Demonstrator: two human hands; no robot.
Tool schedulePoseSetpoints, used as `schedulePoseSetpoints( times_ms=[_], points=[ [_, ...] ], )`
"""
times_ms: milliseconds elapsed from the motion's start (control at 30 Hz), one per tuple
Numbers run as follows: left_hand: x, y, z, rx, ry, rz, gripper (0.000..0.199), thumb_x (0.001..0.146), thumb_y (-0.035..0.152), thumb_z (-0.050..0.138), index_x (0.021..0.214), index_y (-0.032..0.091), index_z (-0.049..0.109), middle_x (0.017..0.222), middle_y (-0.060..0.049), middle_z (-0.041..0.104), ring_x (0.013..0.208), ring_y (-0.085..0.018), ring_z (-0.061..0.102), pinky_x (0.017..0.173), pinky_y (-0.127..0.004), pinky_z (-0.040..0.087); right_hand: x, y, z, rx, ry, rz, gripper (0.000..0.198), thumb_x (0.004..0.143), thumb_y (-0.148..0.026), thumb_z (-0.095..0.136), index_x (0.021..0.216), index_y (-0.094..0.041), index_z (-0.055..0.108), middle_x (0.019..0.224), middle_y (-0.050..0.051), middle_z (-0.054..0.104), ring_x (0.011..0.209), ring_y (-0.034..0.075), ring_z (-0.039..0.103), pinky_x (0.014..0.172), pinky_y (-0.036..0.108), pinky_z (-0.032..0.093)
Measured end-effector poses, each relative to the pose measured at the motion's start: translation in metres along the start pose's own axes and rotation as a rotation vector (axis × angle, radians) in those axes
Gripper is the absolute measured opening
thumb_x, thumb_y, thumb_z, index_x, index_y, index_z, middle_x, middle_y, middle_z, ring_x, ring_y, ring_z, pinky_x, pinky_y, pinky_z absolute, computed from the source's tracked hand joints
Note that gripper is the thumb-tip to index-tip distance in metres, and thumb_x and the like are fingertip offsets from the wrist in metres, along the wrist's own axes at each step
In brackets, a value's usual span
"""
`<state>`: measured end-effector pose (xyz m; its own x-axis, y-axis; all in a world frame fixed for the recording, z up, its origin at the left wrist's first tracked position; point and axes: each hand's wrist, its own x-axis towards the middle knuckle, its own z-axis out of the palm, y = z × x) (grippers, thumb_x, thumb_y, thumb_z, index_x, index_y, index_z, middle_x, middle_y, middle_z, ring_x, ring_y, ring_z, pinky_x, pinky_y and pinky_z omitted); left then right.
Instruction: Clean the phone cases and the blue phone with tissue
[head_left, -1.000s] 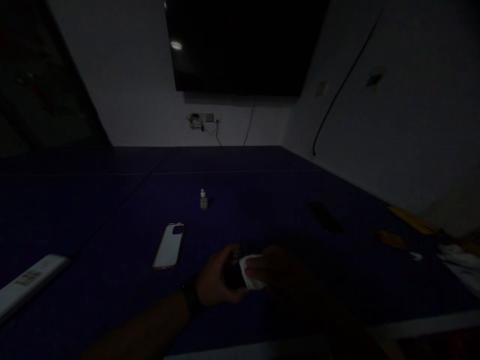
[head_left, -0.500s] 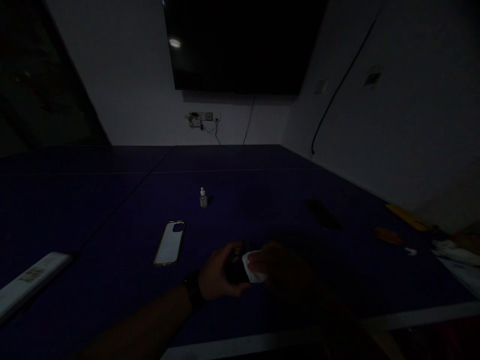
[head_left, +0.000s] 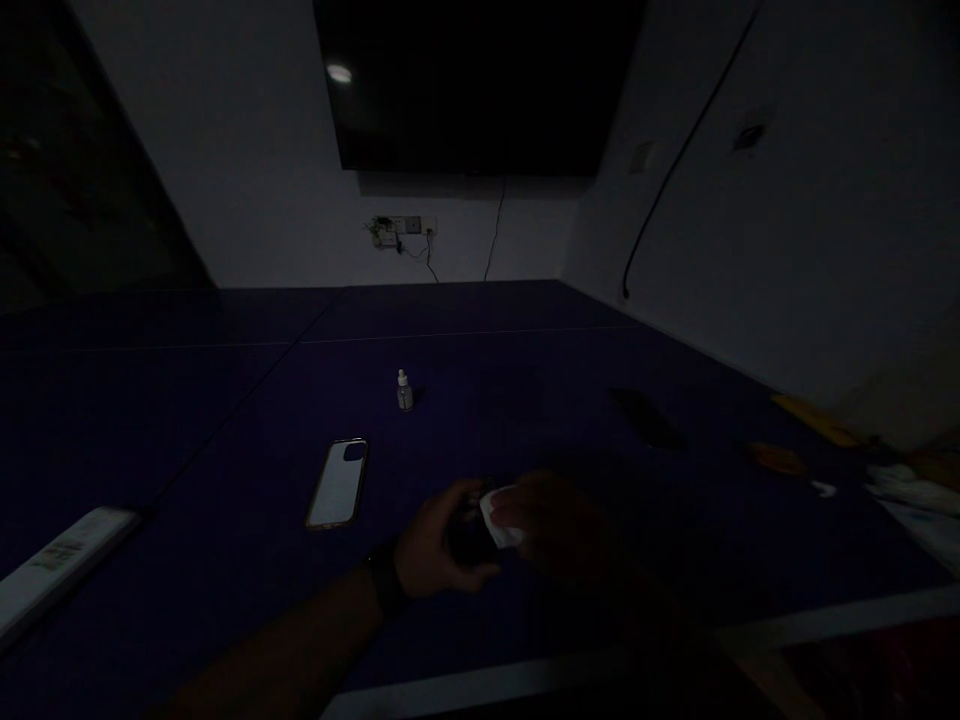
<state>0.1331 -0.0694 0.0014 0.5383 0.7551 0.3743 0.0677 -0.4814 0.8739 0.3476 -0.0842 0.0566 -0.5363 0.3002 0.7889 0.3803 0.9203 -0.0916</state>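
Note:
Dim light covers the whole scene. My left hand [head_left: 439, 545], with a dark band at the wrist, is closed around the edges of a dark phone [head_left: 466, 540]. My right hand [head_left: 551, 525] pinches a folded white tissue [head_left: 501, 518] and presses it against the phone's upturned face. Deep shadow hides most of the right fingers and forearm. Left of the hands lies a clear phone case [head_left: 337, 485] with a gold-coloured rim. Behind it a small dropper bottle [head_left: 405, 392] with a white top stands upright.
On the dark blue table [head_left: 480, 350], a long white power strip or box [head_left: 64, 570] lies at left. A flat dark object [head_left: 643, 417] lies at right, near an orange item [head_left: 778, 458], a yellow item [head_left: 817, 420] and white papers [head_left: 915, 500]. A large screen [head_left: 480, 90] hangs behind.
The right hand and tissue have shifted slightly up and left across the phone. The left hand keeps its hold. The view has tilted a little.

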Motion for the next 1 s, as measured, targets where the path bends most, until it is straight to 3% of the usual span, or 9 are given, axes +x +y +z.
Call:
schedulePoseSetpoints(
  times_ms=[167, 400, 600, 833, 1000],
  points=[
    [0.001, 0.000, 0.000, 0.008, -0.007, 0.013, 0.077, 0.064, 0.037, 0.085, 0.131, 0.018, 0.052, 0.115, -0.009, 0.071, 0.103, -0.028, 0.068, 0.092, -0.040, 0.054, 0.011, 0.018, 0.005, -0.066, 0.039, 0.064, 0.022, 0.099, -0.019, 0.048, 0.112, -0.020, 0.065, 0.101, 0.008, 0.076, 0.091, 0.019, 0.071, 0.079, 0.034, 0.059],
    [0.002, 0.001, 0.001, 0.010, 0.015, 0.022, 0.078, 0.060, 0.033, 0.085, 0.130, 0.018, 0.053, 0.117, -0.010, 0.069, 0.106, -0.027, 0.067, 0.096, -0.040, 0.053, -0.001, -0.010, 0.004, 0.001, 0.069, -0.091, 0.022, 0.104, -0.028, 0.044, 0.106, -0.016, 0.063, 0.093, 0.009, 0.076, 0.087, 0.017, 0.071, 0.081, 0.031, 0.057],
    [0.003, -0.001, 0.001, -0.002, -0.015, 0.032, 0.074, 0.064, 0.034, 0.085, 0.129, 0.018, 0.054, 0.115, -0.009, 0.070, 0.104, -0.028, 0.067, 0.093, -0.040, 0.054, 0.009, 0.014, 0.014, -0.080, 0.132, 0.042, 0.020, 0.098, -0.018, 0.047, 0.105, -0.019, 0.066, 0.095, 0.008, 0.076, 0.087, 0.019, 0.071, 0.077, 0.034, 0.058],
    [0.001, -0.001, 0.000, -0.024, -0.011, -0.003, 0.081, 0.059, 0.035, 0.087, 0.130, 0.018, 0.051, 0.116, -0.010, 0.069, 0.106, -0.027, 0.067, 0.096, -0.040, 0.053, -0.005, -0.016, 0.006, -0.052, 0.086, -0.054, 0.019, 0.102, -0.025, 0.049, 0.109, -0.018, 0.064, 0.094, 0.008, 0.077, 0.088, 0.019, 0.074, 0.079, 0.032, 0.059],
    [0.002, 0.001, -0.001, -0.035, -0.010, 0.039, 0.078, 0.062, 0.031, 0.086, 0.132, 0.018, 0.052, 0.119, -0.010, 0.070, 0.109, -0.028, 0.067, 0.097, -0.041, 0.053, 0.003, -0.001, 0.013, -0.054, 0.155, 0.028, 0.022, 0.100, -0.021, 0.048, 0.112, -0.019, 0.066, 0.096, 0.009, 0.077, 0.089, 0.020, 0.074, 0.078, 0.035, 0.059]
  ],
)
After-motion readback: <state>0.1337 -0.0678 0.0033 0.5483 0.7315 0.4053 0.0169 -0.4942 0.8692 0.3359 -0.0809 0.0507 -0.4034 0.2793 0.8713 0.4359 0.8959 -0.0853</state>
